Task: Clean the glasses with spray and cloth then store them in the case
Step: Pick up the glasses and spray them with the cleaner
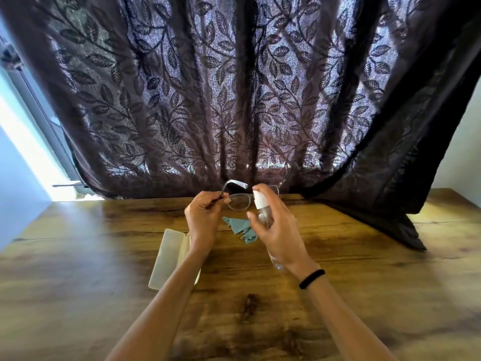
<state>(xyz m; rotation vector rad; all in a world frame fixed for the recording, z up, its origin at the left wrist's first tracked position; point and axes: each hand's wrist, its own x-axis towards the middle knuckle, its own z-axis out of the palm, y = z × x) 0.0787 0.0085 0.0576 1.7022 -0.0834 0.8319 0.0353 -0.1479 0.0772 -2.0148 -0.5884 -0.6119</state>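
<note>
Wood-grain tabletop (338, 282) bears a cream glasses case (166, 256) partly under the left forearm (166, 295), then a crumpled teal cloth (240, 226), above which the left hand (203, 217) pinches the glasses (240, 201) by one hinge and the right hand (278, 230) grips a clear spray bottle (261, 204), forefinger on its nozzle, before a dark leaf-patterned curtain (234, 100).

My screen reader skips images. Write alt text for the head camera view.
A person's left hand holds glasses by one side while the right hand aims a spray bottle at them. A teal cloth and a pale case lie on the wooden table, before a dark leafy curtain.
</note>
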